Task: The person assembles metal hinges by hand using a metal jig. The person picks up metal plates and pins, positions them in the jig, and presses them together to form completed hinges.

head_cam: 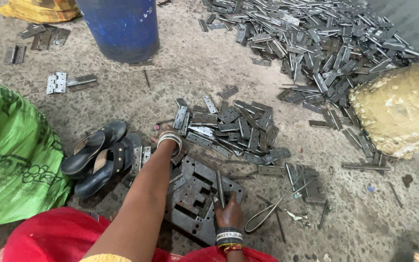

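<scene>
Head view, near to far. Right hand (229,212) clenched around a thin metal rod (220,188), held upright over a dark slotted metal plate (195,194) on the floor, which steadies it. Left hand (167,145) reaches past the plate into a small heap of hinge leaves (233,131); its grasp cannot be told. Black sandals (100,155) lie beside the arm. Farther off: a larger hinge pile (326,43) and a blue drum (118,26).
</scene>
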